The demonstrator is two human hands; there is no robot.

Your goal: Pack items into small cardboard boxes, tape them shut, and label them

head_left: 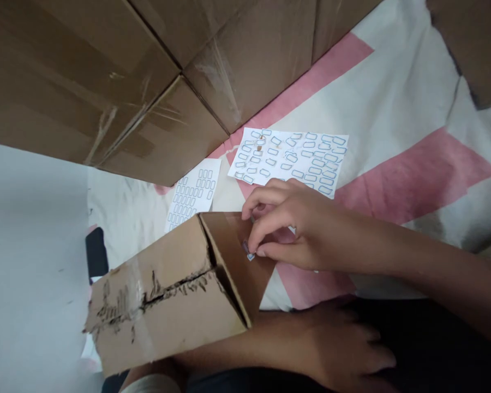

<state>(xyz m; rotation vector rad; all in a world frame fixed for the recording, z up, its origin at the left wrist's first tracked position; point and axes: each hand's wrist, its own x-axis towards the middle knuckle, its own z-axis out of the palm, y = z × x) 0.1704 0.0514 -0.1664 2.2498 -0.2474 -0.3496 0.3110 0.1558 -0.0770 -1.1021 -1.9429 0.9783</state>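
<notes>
**Right Hand (300,224) Is Meeting a Tiny Blue-Edged Piece (251,256) at the End of a Cardboard Carton**

The person's right hand is reaching in from the right, its thumb and index finger forming a narrow gap at the tiny piece. The piece is sitting against the brown end panel (262,286) of the cardboard carton (172,322); I cannot tell whether the fingertips are pinching it or only pressing it.

The left forearm is passing below the carton in view, and the left hand (339,349) is resting over dark cloth (396,333) at the bottom. Its fingers are pointing right and falling into shadow, so I cannot tell whether it is holding anything.

The carton is standing at a tilt, with dark, ragged marks running along its seam. Beyond the right hand, a sheet of blue-outlined labels (290,158) is lying on a pink-and-white cloth (417,174). A second label sheet (192,191) is lying to its left, partly hidden behind the carton. Large taped cartons (249,71) are standing at the back, and a dark rectangular object (96,254) is showing at the left.
</notes>
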